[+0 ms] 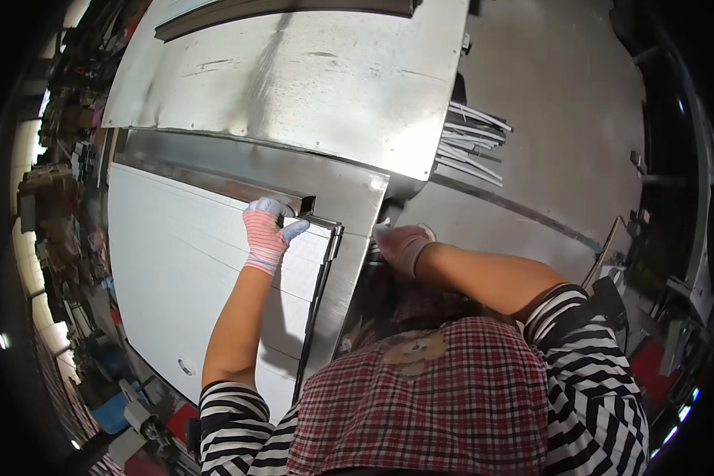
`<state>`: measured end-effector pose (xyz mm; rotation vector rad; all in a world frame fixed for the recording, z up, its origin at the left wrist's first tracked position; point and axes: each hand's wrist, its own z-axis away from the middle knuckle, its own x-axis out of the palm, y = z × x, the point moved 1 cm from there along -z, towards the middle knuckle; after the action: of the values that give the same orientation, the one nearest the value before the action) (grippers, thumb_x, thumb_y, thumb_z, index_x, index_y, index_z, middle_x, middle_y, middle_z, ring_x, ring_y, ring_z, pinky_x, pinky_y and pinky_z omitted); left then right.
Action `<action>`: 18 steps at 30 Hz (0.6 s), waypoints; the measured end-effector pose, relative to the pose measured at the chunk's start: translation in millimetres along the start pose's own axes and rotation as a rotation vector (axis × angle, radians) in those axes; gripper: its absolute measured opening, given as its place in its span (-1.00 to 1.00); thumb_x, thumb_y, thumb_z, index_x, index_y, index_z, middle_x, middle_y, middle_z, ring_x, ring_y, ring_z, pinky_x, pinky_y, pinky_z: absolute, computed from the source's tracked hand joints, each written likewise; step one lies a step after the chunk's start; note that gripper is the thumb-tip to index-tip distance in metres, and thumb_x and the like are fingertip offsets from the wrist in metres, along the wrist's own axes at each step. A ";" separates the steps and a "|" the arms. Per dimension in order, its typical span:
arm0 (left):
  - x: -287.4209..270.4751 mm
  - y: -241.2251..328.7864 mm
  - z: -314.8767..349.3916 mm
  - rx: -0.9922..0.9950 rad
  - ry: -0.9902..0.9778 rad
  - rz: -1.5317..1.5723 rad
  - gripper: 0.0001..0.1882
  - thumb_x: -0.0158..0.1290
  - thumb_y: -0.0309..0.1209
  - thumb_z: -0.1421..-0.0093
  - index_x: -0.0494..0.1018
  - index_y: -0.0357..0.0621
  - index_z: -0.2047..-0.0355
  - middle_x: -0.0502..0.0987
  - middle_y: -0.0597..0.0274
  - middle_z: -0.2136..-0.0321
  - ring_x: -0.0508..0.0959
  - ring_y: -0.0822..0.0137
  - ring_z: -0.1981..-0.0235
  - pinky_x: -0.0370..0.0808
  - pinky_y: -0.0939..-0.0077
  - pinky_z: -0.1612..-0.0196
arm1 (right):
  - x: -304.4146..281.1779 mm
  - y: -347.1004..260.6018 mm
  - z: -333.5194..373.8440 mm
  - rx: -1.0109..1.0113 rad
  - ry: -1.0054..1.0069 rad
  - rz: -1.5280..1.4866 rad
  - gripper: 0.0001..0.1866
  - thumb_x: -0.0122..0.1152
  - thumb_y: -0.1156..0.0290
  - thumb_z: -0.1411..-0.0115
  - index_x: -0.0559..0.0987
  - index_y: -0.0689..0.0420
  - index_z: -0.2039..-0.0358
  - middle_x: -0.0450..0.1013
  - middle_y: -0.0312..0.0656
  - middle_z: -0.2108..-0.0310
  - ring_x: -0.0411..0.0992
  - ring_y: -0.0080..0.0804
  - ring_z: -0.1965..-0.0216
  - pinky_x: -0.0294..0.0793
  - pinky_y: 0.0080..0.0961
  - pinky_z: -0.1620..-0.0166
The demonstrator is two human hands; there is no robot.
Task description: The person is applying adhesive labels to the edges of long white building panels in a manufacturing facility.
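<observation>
A large white panel (182, 262) with a black trim along its right edge (323, 278) lies on the metal table (358, 208). At its far right corner, my left hand (268, 230), in an orange-striped glove with grey-blue fingertips, curls its fingers over the far edge. The thumb lies on the white face. Beside these fingers is a small dark notch (308, 205). My right hand (403, 246), also gloved, is just off the table's right edge with its fingers bent. What those fingers hold, if anything, is hidden.
Beyond the panel rises a sheet-metal surface (293, 87) with a long brown strip (285, 17) on it. Several thin white and grey strips (472, 143) stick out at its right side. Cluttered shelving (63, 182) stands at the far left.
</observation>
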<state>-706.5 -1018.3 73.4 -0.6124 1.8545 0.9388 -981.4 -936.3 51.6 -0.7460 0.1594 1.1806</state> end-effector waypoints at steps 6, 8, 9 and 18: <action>-2.6 -4.2 11.8 -0.120 -0.029 0.104 -0.47 0.34 0.15 0.22 0.47 -0.03 0.56 0.54 0.28 0.49 0.48 0.13 0.42 0.36 0.20 0.27 | 39.7 13.5 -1.6 -0.076 0.021 0.252 -0.76 0.02 0.40 -0.25 0.50 0.20 0.11 0.59 0.04 0.25 0.61 -0.04 0.19 0.59 -0.14 0.25; -2.6 -1.9 8.3 -0.097 -0.024 0.075 -0.47 0.35 0.14 0.23 0.47 -0.03 0.56 0.55 0.28 0.49 0.48 0.12 0.42 0.37 0.19 0.27 | 27.1 55.0 39.1 -0.315 0.097 0.215 -0.70 0.05 0.42 -0.22 0.45 0.21 0.05 0.58 0.07 0.26 0.60 -0.02 0.22 0.58 -0.10 0.23; -3.6 0.9 6.2 -0.086 -0.033 0.065 -0.48 0.36 0.13 0.23 0.47 -0.03 0.56 0.54 0.28 0.49 0.48 0.12 0.41 0.36 0.19 0.26 | 20.0 67.8 59.4 -0.246 0.050 0.241 -0.68 0.06 0.40 -0.22 0.43 0.21 0.03 0.58 0.08 0.28 0.60 -0.02 0.22 0.58 -0.11 0.21; -18.3 8.6 -9.0 -0.168 -0.380 -0.197 -0.39 0.20 0.29 0.11 0.55 -0.01 0.40 0.54 0.13 0.41 0.50 -0.03 0.29 0.41 0.09 0.17 | 46.7 -35.5 65.1 -0.863 0.147 -0.493 -0.70 0.16 0.24 -0.18 0.58 0.16 0.17 0.57 -0.07 0.39 0.60 -0.15 0.36 0.60 -0.26 0.25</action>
<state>-709.5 -1020.3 95.3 -0.6536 1.3638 1.0068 -948.4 -866.9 93.9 -1.5256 -0.4262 0.6851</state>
